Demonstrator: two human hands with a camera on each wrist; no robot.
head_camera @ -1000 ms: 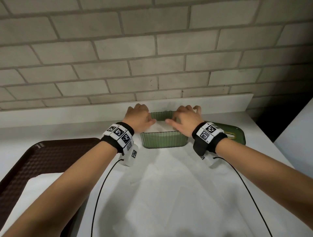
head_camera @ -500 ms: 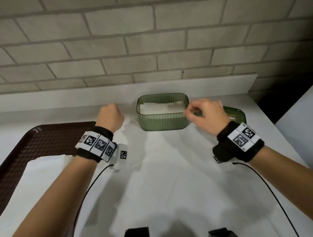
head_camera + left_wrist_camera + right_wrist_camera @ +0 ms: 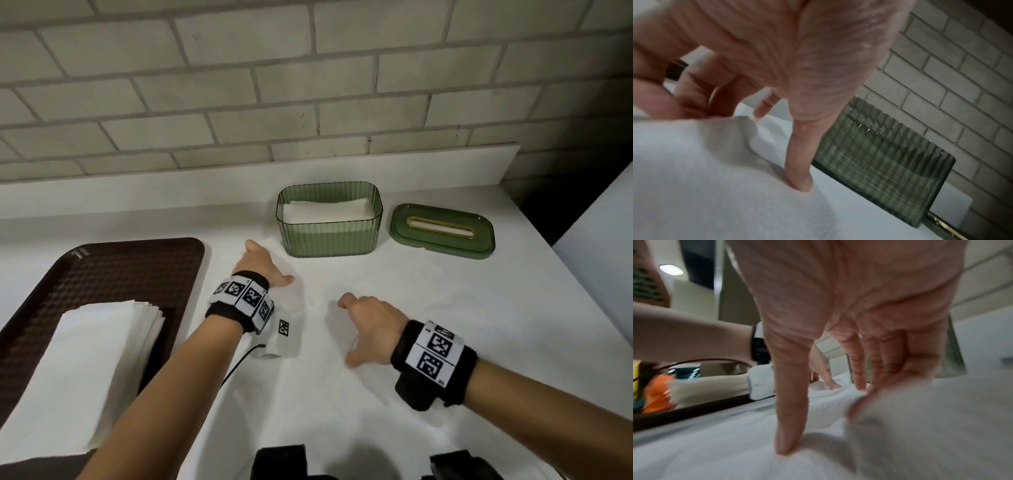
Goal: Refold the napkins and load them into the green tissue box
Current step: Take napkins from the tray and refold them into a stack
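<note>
Both hands down on an unfolded napkin (image 3: 359, 342) spread across the white tabletop (image 3: 513, 308), lower centre of the head view. Left hand (image 3: 262, 263): fingers (image 3: 799, 170) spread, thumb tip pressing paper, holding nothing. Right hand (image 3: 371, 329): fingers (image 3: 789, 402) straight, tips on the sheet, a ridge of paper bunching beside them; whether they pinch it, cannot tell. Green tissue box (image 3: 329, 236) open at upper centre, partly filled; lid (image 3: 442, 229) just right of it. Napkin stack (image 3: 92, 359) on the brown tray (image 3: 102, 267), left. Risks: thin sheet tearing or creasing crooked under uneven drag; white on white hides edges, so corners may misalign; a bulky fold could jam at the rim
</note>
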